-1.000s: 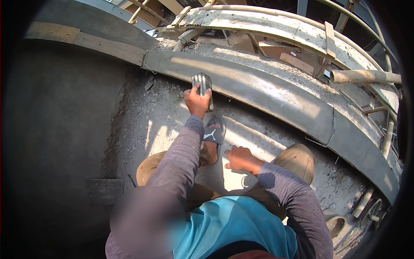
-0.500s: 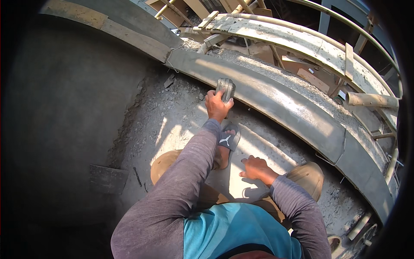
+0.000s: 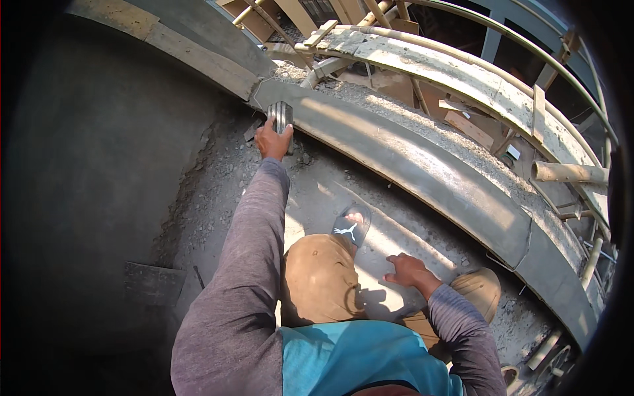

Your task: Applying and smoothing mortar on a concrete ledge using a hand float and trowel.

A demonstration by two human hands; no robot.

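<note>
My left hand (image 3: 273, 140) is closed around a grey, ridged plastering float (image 3: 281, 116). The float lies against the inner edge of a smooth grey cement ledge (image 3: 376, 142), close to the ledge's far left end. Whether its whole face touches the cement cannot be seen. My right hand (image 3: 407, 272) hangs over the floor by my right knee, fingers loosely apart, holding nothing. Wet-looking shine shows on the middle of the ledge.
A dark grey wall (image 3: 112, 145) rises on the left, with rubble (image 3: 218, 165) along its foot. A small board (image 3: 154, 284) leans there. Beyond the ledge stand bamboo poles (image 3: 571, 173) and a curved concrete strip (image 3: 456, 78). My sandalled foot (image 3: 350, 226) rests on the floor.
My left hand has carried the float leftward along the ledge toward its far left end. My left knee has shifted forward into view; my right hand has moved slightly right and down.
</note>
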